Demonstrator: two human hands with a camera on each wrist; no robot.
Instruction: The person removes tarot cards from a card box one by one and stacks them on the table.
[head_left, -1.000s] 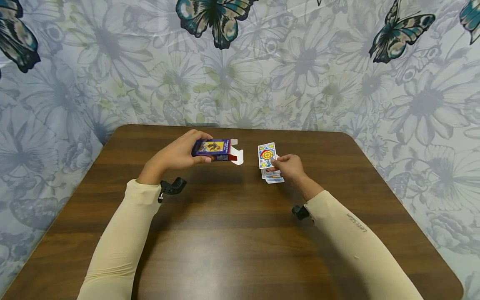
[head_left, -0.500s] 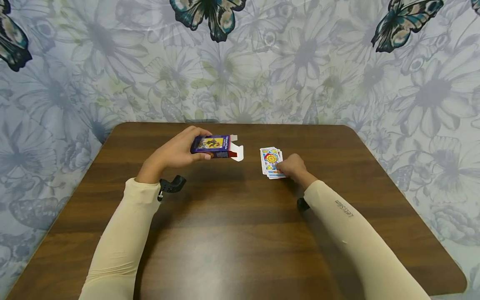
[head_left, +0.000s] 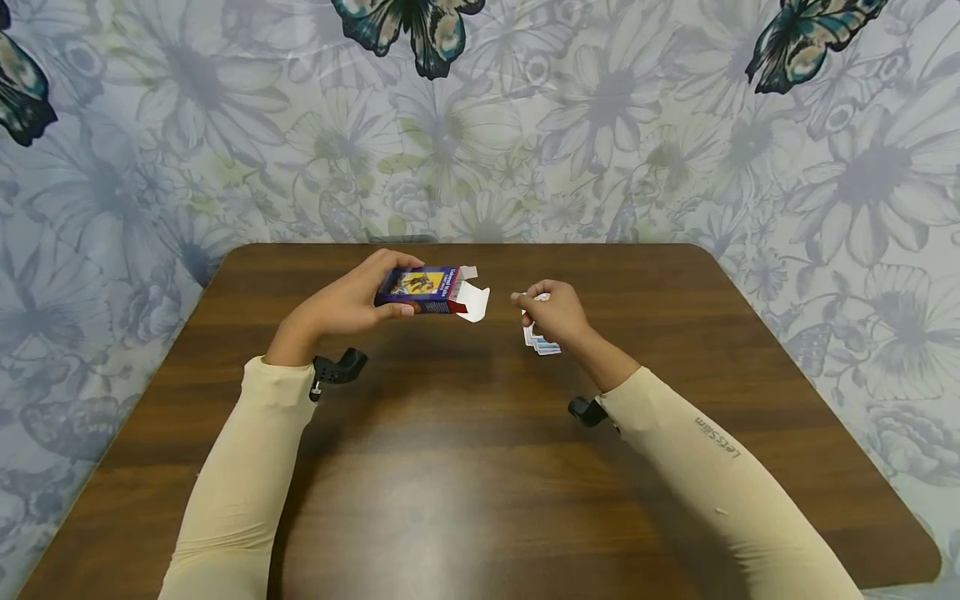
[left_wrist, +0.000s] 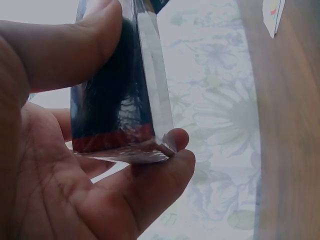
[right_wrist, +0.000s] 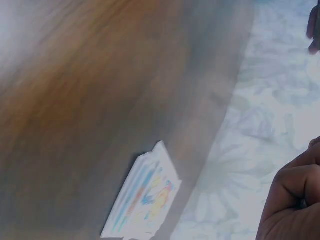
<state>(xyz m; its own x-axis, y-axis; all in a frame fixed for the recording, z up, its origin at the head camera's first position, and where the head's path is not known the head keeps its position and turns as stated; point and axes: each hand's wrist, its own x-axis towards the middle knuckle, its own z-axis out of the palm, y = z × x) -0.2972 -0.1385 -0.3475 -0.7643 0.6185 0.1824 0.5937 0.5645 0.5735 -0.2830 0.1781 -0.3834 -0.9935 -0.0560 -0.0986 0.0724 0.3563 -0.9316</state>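
Observation:
My left hand (head_left: 352, 300) grips a purple playing-card box (head_left: 420, 285) from its left end, thumb along the near side. The white end flap (head_left: 472, 302) is folded out and faces right. Up close in the left wrist view, the box (left_wrist: 112, 100) looks dark and glossy between thumb and fingers. My right hand (head_left: 555, 315) hovers over a small pile of playing cards (head_left: 546, 346), fingers curled, tips pointing toward the box, no card showing in them. Part of the pile is hidden beneath it. The right wrist view shows the card pile (right_wrist: 145, 195) and the curled hand (right_wrist: 295, 195).
Both hands work over a brown wooden table (head_left: 450, 467) with rounded corners. Its far edge meets a wall covering (head_left: 487, 150) printed with flowers and butterflies. A black wrist strap (head_left: 341, 367) sits on the left wrist, another device (head_left: 587, 411) on the right.
My right hand first held a card with a round emblem over the pile, then laid it on top. Now it has lifted off and shifted left toward the box. The left hand stays nearly still.

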